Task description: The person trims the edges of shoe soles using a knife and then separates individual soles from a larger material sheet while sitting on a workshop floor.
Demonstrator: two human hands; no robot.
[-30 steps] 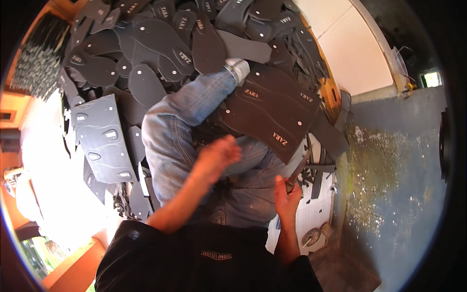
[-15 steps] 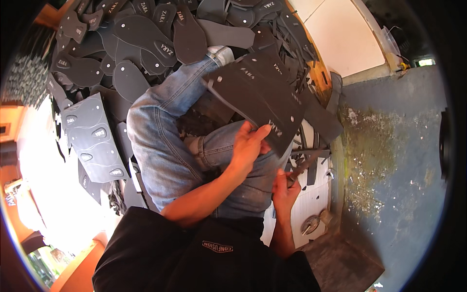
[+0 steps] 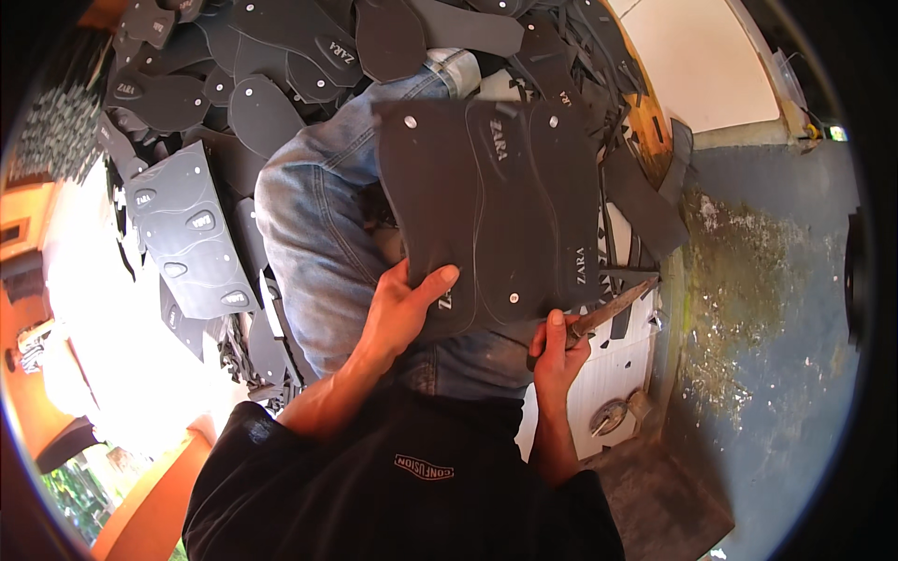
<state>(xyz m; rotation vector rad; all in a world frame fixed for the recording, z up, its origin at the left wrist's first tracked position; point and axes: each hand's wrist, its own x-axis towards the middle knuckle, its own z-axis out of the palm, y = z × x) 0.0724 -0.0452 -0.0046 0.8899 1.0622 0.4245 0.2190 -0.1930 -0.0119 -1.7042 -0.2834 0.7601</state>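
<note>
A dark foam sheet [image 3: 524,196], marked with curved sole outlines, white lettering and pale round dots, lies over my lap. My left hand [image 3: 398,313] grips its lower left edge, thumb on top and the fingers mostly hidden underneath. In my right hand [image 3: 558,351] is a knife [image 3: 613,310] with a worn, brownish blade pointing up and to the right. The right fist sits at the sheet's lower right corner; whether it also touches the sheet I cannot tell.
Cut dark foam soles [image 3: 267,114] are heaped beyond my legs. Another printed foam sheet [image 3: 192,234] rests at my left. Foam scraps [image 3: 645,210] and a wooden board [image 3: 650,140] lie on the right, near a stained blue-grey wall [image 3: 776,280]. A brown box-like block [image 3: 659,500] stands at lower right.
The foam sheet has turned and come closer, now flatter across my lap. My left hand has moved left and down along its edge. The knife hand has risen slightly to the sheet's corner.
</note>
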